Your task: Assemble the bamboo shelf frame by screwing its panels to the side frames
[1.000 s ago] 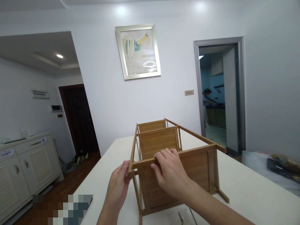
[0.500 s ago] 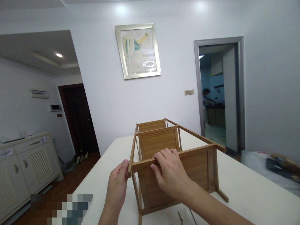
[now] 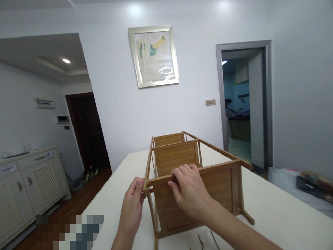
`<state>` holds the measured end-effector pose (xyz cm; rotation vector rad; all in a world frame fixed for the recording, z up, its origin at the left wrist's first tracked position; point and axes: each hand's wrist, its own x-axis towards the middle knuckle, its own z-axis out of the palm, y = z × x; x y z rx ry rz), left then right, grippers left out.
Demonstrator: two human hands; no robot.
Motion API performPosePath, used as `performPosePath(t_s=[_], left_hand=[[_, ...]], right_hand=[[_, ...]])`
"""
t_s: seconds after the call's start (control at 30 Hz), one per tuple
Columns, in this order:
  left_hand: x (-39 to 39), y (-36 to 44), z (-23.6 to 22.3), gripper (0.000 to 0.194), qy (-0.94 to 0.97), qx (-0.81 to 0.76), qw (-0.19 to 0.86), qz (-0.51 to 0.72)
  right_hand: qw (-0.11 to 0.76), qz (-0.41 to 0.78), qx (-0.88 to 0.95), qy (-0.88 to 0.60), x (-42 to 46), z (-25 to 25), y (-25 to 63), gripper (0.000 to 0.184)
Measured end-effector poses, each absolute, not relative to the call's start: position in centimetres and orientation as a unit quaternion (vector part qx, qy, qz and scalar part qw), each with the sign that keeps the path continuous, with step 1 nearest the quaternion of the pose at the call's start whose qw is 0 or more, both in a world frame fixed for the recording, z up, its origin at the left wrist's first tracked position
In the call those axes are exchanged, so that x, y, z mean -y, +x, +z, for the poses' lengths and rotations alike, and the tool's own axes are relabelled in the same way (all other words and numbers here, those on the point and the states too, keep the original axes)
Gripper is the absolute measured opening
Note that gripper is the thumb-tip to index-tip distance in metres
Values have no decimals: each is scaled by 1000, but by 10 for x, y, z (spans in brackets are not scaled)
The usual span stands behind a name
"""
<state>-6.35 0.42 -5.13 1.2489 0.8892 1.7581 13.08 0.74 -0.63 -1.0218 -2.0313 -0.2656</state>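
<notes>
A brown wooden shelf rack (image 3: 218, 187) lies on its side on a white table (image 3: 270, 208), its panels standing upright one behind another. At the near left corner, my left hand (image 3: 134, 205) is closed around the end of the rack's long rail. Some of its fingers are hidden behind the wood. My right hand (image 3: 188, 194) grips the top edge of the nearest panel, fingers over the edge and thumb on the near face. Below the rack, a small clear bag (image 3: 197, 239) and a thin dark metal rod (image 3: 214, 239) lie on the table, partly cut off by the frame.
A white cabinet (image 3: 39, 180) stands at the left. Plastic-wrapped items (image 3: 307, 187) sit beyond the table at the right. A person (image 3: 229, 111) is in the room through the doorway (image 3: 269, 104). A framed picture (image 3: 154, 57) hangs on the wall ahead.
My left hand has shifted slightly at the rail's end, its fingers a little differently placed. My right hand keeps its grip, and the rack stays where it was.
</notes>
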Motion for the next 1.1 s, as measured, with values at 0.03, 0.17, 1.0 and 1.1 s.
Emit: performPosePath(t_s=[0.03, 0.17, 1.0, 1.1], left_hand=[[-4, -63, -51, 36, 488, -349, 397, 695], [-7, -65, -51, 38, 465, -356, 418, 695], [-9, -64, -54, 41, 479, -393, 356, 700], [-7, -63, -51, 39, 492, -375, 360, 698]], right_hand=[[414, -104, 808, -407, -7, -6, 131, 7], [412, -101, 808, -408, -9, -7, 130, 6], [413, -96, 808, -409, -6, -5, 130, 6], [413, -95, 809, -408, -6, -6, 130, 6]])
